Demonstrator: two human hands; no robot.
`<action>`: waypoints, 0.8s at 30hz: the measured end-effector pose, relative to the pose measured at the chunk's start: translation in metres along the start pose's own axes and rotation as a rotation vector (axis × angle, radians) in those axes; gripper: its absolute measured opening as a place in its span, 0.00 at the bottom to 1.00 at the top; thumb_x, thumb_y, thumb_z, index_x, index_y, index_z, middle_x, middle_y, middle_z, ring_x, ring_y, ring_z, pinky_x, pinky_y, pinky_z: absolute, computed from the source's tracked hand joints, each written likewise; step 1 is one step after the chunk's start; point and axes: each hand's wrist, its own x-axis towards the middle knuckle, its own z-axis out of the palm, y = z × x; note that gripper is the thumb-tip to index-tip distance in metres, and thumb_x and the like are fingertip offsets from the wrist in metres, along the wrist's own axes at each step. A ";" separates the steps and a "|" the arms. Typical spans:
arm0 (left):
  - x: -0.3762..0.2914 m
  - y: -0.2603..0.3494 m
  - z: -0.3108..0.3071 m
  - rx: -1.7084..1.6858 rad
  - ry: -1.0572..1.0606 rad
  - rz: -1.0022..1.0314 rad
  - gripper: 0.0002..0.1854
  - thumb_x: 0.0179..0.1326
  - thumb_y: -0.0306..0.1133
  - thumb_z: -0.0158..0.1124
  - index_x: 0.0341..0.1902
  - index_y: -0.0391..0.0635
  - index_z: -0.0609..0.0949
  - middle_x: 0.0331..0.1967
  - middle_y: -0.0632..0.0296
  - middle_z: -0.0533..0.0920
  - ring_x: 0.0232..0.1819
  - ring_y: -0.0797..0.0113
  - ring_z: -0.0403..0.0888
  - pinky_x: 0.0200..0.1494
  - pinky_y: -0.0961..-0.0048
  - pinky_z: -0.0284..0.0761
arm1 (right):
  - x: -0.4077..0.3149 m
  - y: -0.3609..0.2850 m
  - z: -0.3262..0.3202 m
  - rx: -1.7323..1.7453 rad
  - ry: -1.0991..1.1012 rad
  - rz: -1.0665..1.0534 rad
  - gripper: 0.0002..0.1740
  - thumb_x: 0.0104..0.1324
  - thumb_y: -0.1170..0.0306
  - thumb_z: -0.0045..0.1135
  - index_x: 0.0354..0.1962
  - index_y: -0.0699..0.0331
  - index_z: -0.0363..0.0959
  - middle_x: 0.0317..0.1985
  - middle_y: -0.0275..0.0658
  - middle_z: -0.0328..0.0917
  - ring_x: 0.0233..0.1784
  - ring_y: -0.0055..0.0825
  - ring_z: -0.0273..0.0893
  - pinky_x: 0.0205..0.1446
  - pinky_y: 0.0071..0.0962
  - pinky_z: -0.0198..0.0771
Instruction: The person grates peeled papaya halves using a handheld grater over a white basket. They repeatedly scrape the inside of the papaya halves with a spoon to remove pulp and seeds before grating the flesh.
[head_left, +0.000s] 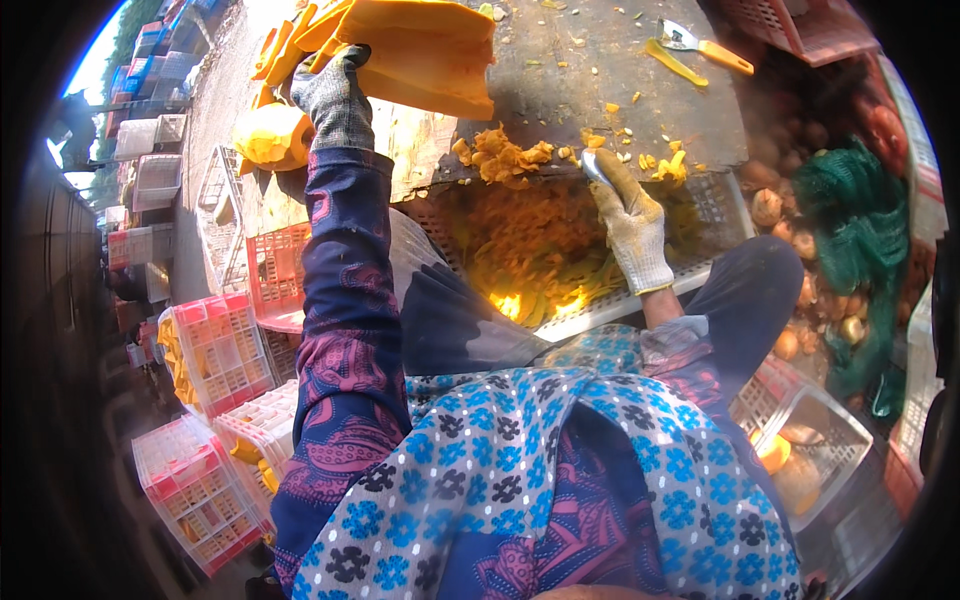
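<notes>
My left hand (335, 94), in a dark grey work glove, grips a large hollowed piece of peeled orange pumpkin (427, 56) over the wooden board. More cut pumpkin pieces (281, 49) lie just beyond it, and a peeled pumpkin chunk (274, 137) rests beside the wrist. My right hand (626, 210), in a stained white knit glove, holds a small metal tool (596, 166), perhaps a spoon, at the board's near edge. Stringy pumpkin pulp (502, 156) sits on that edge between the hands. Below, a white plastic crate (724, 202) between my legs holds pulp and peelings.
On the board (555, 67) lie scattered seeds, a yellow-handled peeler (705, 46) and a strip of peel (675, 64). Onions (806, 300) and green netting (851, 217) are at right. Pumpkin-filled crates (217, 352) stand at left; another crate (806, 442) sits at lower right.
</notes>
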 end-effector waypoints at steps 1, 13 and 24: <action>0.005 0.005 -0.009 0.087 0.012 0.024 0.29 0.37 0.19 0.78 0.48 0.37 0.79 0.40 0.55 0.83 0.38 0.61 0.82 0.49 0.69 0.79 | 0.000 0.000 0.000 0.020 -0.007 0.012 0.23 0.71 0.75 0.58 0.63 0.57 0.73 0.52 0.24 0.80 0.32 0.06 0.65 0.32 0.11 0.65; -0.061 0.033 -0.055 0.637 0.084 0.289 0.26 0.46 0.26 0.76 0.53 0.45 0.82 0.40 0.60 0.85 0.39 0.70 0.83 0.46 0.73 0.79 | 0.014 -0.028 0.078 -0.061 -0.206 -0.335 0.21 0.71 0.74 0.57 0.60 0.65 0.74 0.58 0.40 0.80 0.59 0.21 0.77 0.62 0.21 0.71; -0.068 -0.051 -0.076 0.184 -0.003 -0.360 0.27 0.41 0.26 0.79 0.48 0.36 0.80 0.37 0.55 0.85 0.36 0.66 0.83 0.43 0.72 0.80 | 0.019 0.006 0.134 -0.362 -0.316 -0.211 0.18 0.72 0.64 0.55 0.57 0.58 0.78 0.55 0.39 0.82 0.55 0.23 0.80 0.61 0.22 0.71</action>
